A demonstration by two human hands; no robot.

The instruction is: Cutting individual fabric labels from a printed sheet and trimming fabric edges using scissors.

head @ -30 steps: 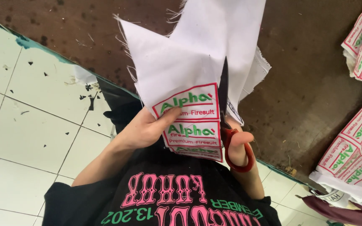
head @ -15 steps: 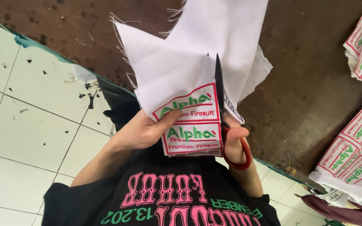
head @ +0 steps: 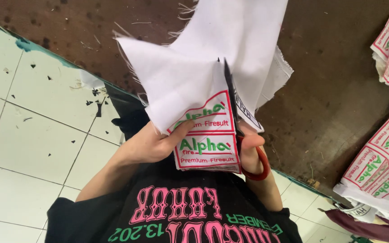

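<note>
Left hand point(head: 151, 145) pinches label cloth point(head: 203, 94); right hand's point(head: 250, 150) scissors point(head: 244, 135) cut alongside.

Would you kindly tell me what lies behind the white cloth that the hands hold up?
Behind the white cloth a dark brown, speckled surface shows. More printed cloth pieces lie at its right edge. Whatever sits directly behind the cloth is covered, as is most of the scissor blade.

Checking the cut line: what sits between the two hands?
In the head view, the printed white cloth and the scissors' blade lie between left hand and right hand.
</note>
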